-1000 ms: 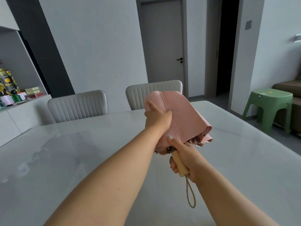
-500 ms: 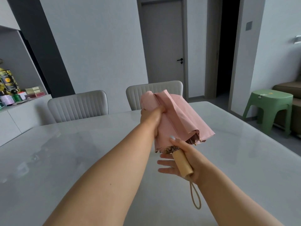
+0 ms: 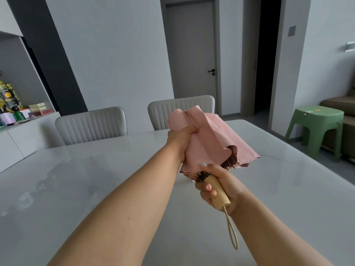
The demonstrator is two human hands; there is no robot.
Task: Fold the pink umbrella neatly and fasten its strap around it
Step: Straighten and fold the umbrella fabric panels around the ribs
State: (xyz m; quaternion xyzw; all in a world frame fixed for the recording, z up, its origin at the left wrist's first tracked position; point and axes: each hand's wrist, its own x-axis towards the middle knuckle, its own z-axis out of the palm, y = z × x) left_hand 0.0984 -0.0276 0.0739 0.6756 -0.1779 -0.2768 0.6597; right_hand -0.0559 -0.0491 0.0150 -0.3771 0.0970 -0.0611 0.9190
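The pink umbrella (image 3: 209, 139) is collapsed and held in the air above the table, its tip pointing away from me. My left hand (image 3: 181, 141) grips the bunched canopy near the top. My right hand (image 3: 217, 186) is curled round the pale wooden handle (image 3: 218, 191), thumb up against the canopy's lower edge. The fabric on the right side hangs loose and flared, with rib tips showing. A beige wrist loop (image 3: 231, 230) dangles below the handle. I cannot pick out the fastening strap.
A glossy white table (image 3: 76, 189) spreads under my arms. Two grey chairs (image 3: 92, 124) stand at its far side. A green stool (image 3: 317, 127) is at the right by a sofa. A sideboard (image 3: 25, 129) with boxes and bottles stands at the left.
My right hand's fingers, spread open half a second ago, have closed round the handle again. My left hand has shifted its grip on the canopy, and the umbrella has turned slightly.
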